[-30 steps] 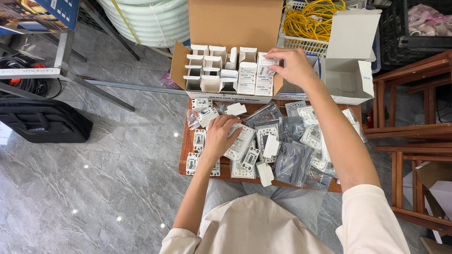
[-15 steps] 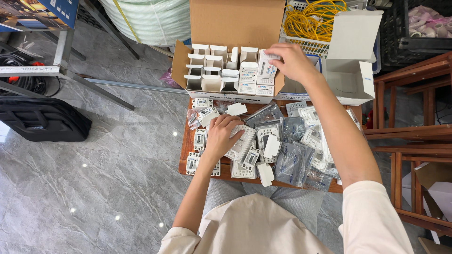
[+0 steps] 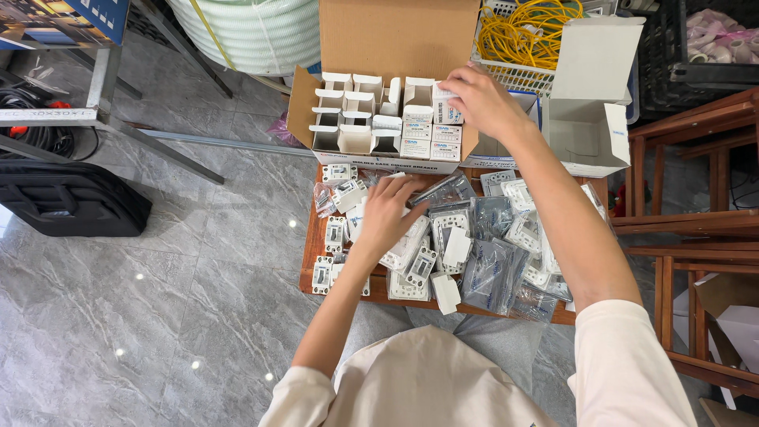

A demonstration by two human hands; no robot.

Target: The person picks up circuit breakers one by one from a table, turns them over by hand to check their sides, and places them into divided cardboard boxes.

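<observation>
White small box (image 3: pixel 444 93) is now pushed lower into the cardboard carton (image 3: pixel 379 119) by the grasping right hand (image 3: pixel 482 99), while the left hand (image 3: pixel 387 213) stays spread, released, on breakers (image 3: pixel 419 265) on the tabletop (image 3: pixel 312 261).

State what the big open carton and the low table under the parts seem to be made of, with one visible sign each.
Carton: probably corrugated cardboard, matt brown, with folded flaps. Table: apparently wood, reddish-brown and slightly glossy along its bare edge.
</observation>
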